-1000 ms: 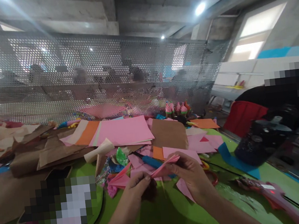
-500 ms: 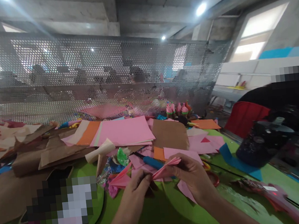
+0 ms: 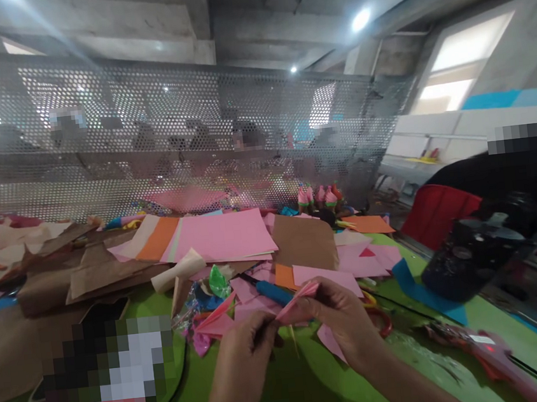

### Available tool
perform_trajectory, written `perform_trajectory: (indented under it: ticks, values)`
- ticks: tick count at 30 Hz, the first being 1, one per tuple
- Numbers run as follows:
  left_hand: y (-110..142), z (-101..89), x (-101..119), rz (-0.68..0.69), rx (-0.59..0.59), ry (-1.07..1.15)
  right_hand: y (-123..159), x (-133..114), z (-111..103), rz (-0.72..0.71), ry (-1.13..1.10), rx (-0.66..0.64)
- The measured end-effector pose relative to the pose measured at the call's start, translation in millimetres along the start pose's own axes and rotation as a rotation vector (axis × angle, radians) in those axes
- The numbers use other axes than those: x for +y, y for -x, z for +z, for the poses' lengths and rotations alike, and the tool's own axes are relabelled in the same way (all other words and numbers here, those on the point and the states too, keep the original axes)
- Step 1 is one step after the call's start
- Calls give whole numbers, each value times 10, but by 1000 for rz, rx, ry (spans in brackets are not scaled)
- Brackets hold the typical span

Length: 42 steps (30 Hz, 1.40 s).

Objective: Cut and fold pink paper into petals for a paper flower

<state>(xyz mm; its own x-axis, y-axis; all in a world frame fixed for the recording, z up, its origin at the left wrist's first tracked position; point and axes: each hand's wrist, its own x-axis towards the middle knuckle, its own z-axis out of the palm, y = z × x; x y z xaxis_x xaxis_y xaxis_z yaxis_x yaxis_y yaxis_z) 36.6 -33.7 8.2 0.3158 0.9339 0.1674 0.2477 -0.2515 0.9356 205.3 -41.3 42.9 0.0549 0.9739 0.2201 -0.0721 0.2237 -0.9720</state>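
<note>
Between my two hands is a piece of folded pink paper, tilted up to the right. My left hand pinches its lower left end with thumb and fingers. At the upper right, my right hand is closed on the paper, thumb on the near side. Just left of my left hand lies another folded pink paper piece. A blue-handled tool rests on paper scraps behind the hands. Red-handled scissors show partly beside my right hand.
Pink sheets and brown paper lie at the back of the green table. A pink glue gun with a cord is at right, near a dark lidded container. A perforated metal screen stands behind; a person sits at right.
My left hand has turned and its fingers have curled further around the lower end of the folded paper. My right hand has shifted slightly left and keeps its hold.
</note>
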Motion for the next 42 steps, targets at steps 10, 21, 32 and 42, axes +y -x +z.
perform_trajectory:
  ticks: [10,21,32,42]
  values:
    - [59,16,38,57,-60,-264,-4,82,-47,-52,127,-8]
    - [64,108,-32,42,-120,-221,43,162,-17,-32,167,-39]
    - [60,141,-103,47,-120,-238,32,128,-31,-14,122,-35]
    - [28,127,-143,-24,28,-66,44,-5,3,89,100,-140]
